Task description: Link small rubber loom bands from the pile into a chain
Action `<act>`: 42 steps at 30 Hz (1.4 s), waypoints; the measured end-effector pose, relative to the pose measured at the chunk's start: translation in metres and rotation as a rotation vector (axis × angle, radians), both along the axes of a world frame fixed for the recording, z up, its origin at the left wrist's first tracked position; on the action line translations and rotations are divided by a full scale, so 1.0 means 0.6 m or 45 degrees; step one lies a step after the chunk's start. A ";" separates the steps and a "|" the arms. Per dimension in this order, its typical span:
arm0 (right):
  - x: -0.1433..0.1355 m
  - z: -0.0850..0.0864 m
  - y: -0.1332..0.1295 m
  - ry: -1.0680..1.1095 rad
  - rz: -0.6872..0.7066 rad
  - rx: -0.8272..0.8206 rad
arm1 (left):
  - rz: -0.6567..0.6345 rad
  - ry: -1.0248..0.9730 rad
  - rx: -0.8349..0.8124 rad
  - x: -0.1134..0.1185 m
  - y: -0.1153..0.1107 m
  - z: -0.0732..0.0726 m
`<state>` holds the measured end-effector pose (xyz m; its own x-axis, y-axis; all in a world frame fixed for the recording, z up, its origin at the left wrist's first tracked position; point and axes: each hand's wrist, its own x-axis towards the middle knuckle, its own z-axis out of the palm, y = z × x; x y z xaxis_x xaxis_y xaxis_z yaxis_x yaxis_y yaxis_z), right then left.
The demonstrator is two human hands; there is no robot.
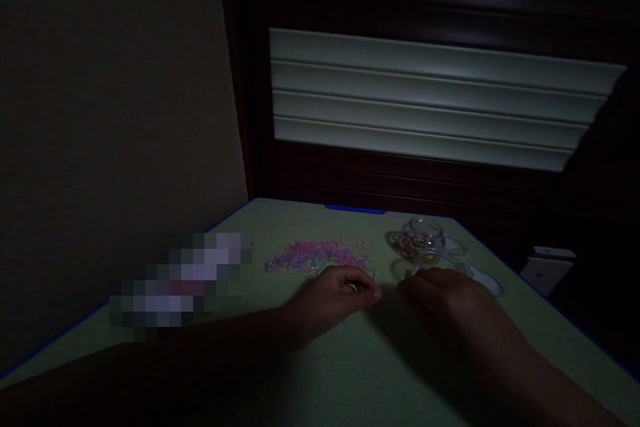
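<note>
My left hand (333,299) is over the middle of the table, thumb and forefinger closed in a pinch. Just beyond it spreads a loose pile of thin pink and purple loops that look like small rubber bands (320,255). My right hand (445,297) is to the right, its fingers bent together and pointing at the left hand, with a gap between the two. Whatever is in either pinch is too small and dark to make out. Behind the right hand stands a round clear jar (423,239), partly filled with multicoloured loops.
A clear round lid (483,278) lies by the right hand, partly covered. A pixelated patch (185,280) hides something on the left of the pale green table (380,373), which has a blue edge. White devices (547,270) sit past the right edge. A wall borders the left side.
</note>
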<state>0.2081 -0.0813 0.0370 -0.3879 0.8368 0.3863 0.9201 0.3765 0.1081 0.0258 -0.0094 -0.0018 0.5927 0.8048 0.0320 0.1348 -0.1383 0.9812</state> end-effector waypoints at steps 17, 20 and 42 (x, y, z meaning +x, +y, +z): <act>0.021 0.033 -0.016 -0.382 -0.630 0.203 | 0.001 0.014 0.005 0.000 0.002 -0.003; 0.020 0.034 -0.015 -0.381 -0.635 0.171 | 0.006 0.016 0.001 0.000 0.002 -0.004; -0.002 0.014 -0.008 -0.019 -0.137 -0.022 | -0.035 -0.010 0.037 0.001 0.001 -0.001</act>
<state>0.2068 -0.0861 0.0455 -0.3012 0.8803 0.3665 0.9536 0.2775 0.1169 0.0266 -0.0089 -0.0023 0.6142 0.7869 0.0597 0.1232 -0.1704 0.9777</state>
